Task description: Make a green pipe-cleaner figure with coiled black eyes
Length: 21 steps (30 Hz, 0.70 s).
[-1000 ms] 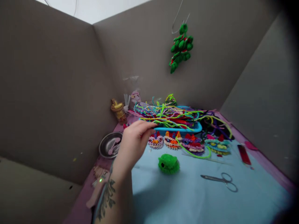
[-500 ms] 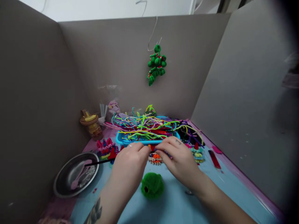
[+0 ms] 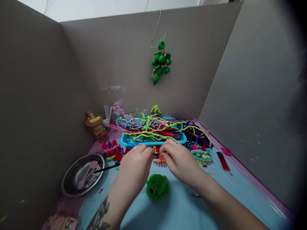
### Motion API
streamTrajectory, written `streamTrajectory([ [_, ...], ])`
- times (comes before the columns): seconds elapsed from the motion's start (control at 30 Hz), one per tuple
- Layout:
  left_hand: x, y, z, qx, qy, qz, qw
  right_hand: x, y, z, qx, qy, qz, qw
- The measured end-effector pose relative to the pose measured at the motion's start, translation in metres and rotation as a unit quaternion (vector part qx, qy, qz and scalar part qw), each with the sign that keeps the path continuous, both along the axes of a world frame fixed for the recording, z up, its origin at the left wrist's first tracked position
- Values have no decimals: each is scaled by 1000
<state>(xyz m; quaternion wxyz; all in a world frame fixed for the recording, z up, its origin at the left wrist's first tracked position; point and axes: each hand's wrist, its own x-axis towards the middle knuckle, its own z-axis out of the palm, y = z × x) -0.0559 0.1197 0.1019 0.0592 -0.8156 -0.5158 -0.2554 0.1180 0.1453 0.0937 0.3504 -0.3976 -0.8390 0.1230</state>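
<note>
My left hand [image 3: 137,163] pinches a black pipe cleaner [image 3: 107,168], whose long end sticks out to the left over the metal bowl. Close by, the fingers of my right hand [image 3: 176,159] are closed on the other end of the same black stem. Only a short dark stretch shows between the two sets of fingertips. Below them on the blue table covering sits a fuzzy green ball-like piece [image 3: 158,187] with a dark round spot on its left side; neither hand touches it.
A blue tray [image 3: 123,139] heaped with colourful pipe cleaners [image 3: 148,126] stands behind my hands. At left are a metal bowl [image 3: 69,179] with a pink scoop [image 3: 87,175] and a brown-lidded cup [image 3: 97,127]. A green pipe-cleaner ornament [image 3: 161,64] hangs from the back panel.
The view has shifted slightly, tipping down. My right hand's fingers have turned and closed nearer to the left fingertips, with the dark stem now visible between them. The green piece stays put.
</note>
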Motion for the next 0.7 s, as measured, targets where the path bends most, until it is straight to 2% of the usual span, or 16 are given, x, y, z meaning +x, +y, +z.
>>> streamTrajectory([
  [0.1, 5, 2, -2, -39, -71, -4, 997, -5, 5, -5, -72, 135, -3, 988],
  [0.17, 10, 3, -7, -66, -123, -9, 990, -13, 6, -13, -149, 265, -6, 953],
  [0.2, 13, 4, -10, -76, -147, -10, 986, -18, 7, -18, -197, 337, -7, 920],
  [0.27, 18, 4, -15, -88, -183, -10, 979, -26, 8, -26, -297, 462, -3, 836],
  [0.3, 19, 5, -16, -87, -193, -8, 977, -28, 8, -29, -347, 490, 12, 800],
  [0.33, 19, 6, -17, -84, -199, -5, 976, -28, 9, -30, -384, 495, 27, 779],
  [0.37, 18, 6, -16, -80, -199, -3, 977, -27, 10, -30, -404, 478, 41, 779],
  [0.4, 16, 7, -15, -78, -195, -1, 978, -24, 11, -28, -397, 448, 45, 800],
  [0.43, 13, 8, -14, -77, -185, 3, 980, -20, 13, -26, -362, 409, 34, 837],
  [0.5, 7, 10, -10, -82, -155, 17, 984, -11, 15, -19, -235, 309, -7, 921],
  [0.57, 4, 10, -6, -95, -121, 27, 988, -3, 15, -14, -108, 205, -31, 972],
  [0.63, 4, 9, -5, -107, -95, 29, 989, 2, 15, -11, -34, 129, -31, 991],
  [0.7, 7, 8, -6, -115, -78, 27, 990, 3, 14, -10, -8, 82, -23, 996],
])
